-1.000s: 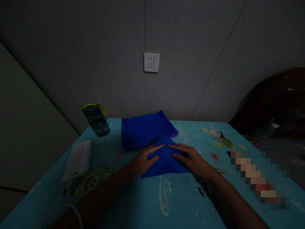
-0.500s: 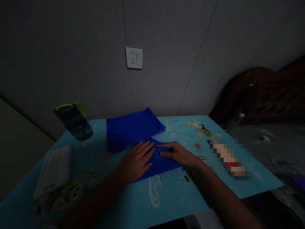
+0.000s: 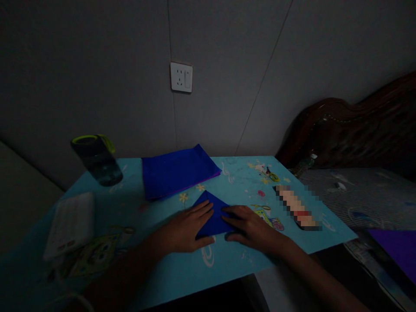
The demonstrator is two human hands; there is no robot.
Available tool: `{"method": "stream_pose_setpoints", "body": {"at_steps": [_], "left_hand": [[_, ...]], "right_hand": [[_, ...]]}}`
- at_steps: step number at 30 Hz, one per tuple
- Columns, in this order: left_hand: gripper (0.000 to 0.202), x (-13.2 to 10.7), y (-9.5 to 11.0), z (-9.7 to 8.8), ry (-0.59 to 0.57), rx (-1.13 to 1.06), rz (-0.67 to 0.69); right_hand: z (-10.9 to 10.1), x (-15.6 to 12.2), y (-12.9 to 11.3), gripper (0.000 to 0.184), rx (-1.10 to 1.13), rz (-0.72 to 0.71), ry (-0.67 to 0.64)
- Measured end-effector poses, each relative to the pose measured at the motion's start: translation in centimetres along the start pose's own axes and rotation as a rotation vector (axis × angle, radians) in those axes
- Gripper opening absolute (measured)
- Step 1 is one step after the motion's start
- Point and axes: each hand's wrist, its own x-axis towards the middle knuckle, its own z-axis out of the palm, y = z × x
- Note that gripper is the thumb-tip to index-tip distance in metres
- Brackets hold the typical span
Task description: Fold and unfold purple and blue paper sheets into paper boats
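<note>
A folded piece of blue paper [image 3: 214, 220] lies on the light blue tablecloth, its pointed top facing the wall and a crease running down from the tip. My left hand [image 3: 188, 227] rests over its left side, fingers stretched out and the thumb apart along the lower edge. On the right side of the paper lies my right hand [image 3: 250, 225], its fingers extended and slightly spread. Both palms cover parts of the paper. Beyond my hands, a stack of blue sheets [image 3: 178, 172] sits near the wall, with a purple edge showing underneath.
A dark water bottle [image 3: 99, 162] with a yellow-green rim stands at the back left. In front of it lies a white flat case [image 3: 69, 225]. A blurred-out long object [image 3: 297, 207] lies right of my hands. Purple paper [image 3: 396, 249] is beyond the table's right edge.
The blue paper now looks smaller and narrower, and it sits clear of the stack. My right hand has moved down along its side. The whole view has shifted slightly.
</note>
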Motion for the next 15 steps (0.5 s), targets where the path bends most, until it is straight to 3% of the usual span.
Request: {"method": "stream_pose_setpoints", "body": {"at_steps": [5, 15], "left_hand": [[0.083, -0.2, 0.2, -0.8, -0.055, -0.057, 0.008], [0.057, 0.1, -0.7, -1.0, 0.032, -0.218, 0.056]], "right_hand": [[-0.6, -0.6, 0.4, 0.038, 0.042, 0.033, -0.026], [-0.9, 0.3, -0.3, 0.03, 0.045, 0.085, -0.029]]}}
